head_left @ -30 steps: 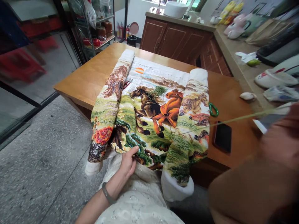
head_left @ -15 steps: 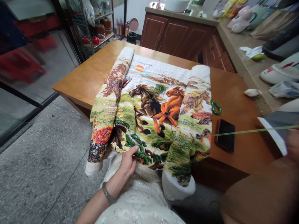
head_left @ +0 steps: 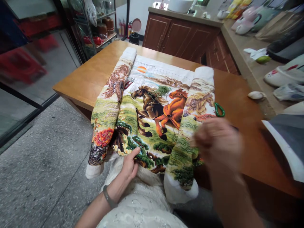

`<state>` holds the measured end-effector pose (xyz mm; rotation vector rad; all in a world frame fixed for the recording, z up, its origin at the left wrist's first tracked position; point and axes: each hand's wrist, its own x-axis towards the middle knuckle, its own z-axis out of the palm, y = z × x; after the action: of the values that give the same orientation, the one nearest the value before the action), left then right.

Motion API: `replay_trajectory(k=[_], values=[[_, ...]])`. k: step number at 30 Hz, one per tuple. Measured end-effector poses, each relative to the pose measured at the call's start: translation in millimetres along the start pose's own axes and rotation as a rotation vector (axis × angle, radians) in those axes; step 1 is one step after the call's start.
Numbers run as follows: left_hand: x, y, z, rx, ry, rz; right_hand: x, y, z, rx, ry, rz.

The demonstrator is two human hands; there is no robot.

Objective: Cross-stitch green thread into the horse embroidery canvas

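Observation:
A large cross-stitch cloth (head_left: pixel 163 110) with running horses lies over the table edge and my lap, its two sides rolled up. My left hand (head_left: pixel 130 163) grips the near edge, thumb on top and fingers underneath. My right hand (head_left: pixel 217 142) is above the right roll (head_left: pixel 187 133), blurred by motion. Its fingers look curled in a pinch, but what they hold cannot be made out. A tangle of green thread (head_left: pixel 163 91) rests on the stitched horses. Small red-handled snips (head_left: pixel 129 83) lie by the left roll (head_left: pixel 106 110).
Beside the right roll, a green loop handle (head_left: pixel 219 109) lies on the wooden table (head_left: pixel 80 79). My right hand mostly covers a dark phone there. A grey and white packet (head_left: pixel 285 136) sits at the right. Behind are a cluttered counter (head_left: pixel 237 47) and a metal shelf (head_left: pixel 106 36).
My right hand has swung in from the far right to above the right roll. The green thread that stretched taut towards it no longer shows. My left hand keeps its place.

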<state>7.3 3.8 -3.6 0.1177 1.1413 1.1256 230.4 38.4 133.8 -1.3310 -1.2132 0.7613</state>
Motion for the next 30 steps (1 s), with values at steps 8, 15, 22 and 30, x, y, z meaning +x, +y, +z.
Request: replay_trajectory(k=[8, 15, 22, 30], values=[[0, -5, 0.1, 0.010, -0.017, 0.008, -56, 57, 75, -0.401, -0.601, -0.097], [2, -9, -0.6, -0.041, -0.026, 0.003, -52, 61, 69, -0.460, -0.626, -0.118], [3, -10, -0.8, -0.052, -0.010, 0.009, -54, 67, 74, -0.524, -0.623, -0.159], [4, -9, -2.8, -0.020, 0.006, -0.009, -61, 69, 80, -0.679, -0.591, -0.229]])
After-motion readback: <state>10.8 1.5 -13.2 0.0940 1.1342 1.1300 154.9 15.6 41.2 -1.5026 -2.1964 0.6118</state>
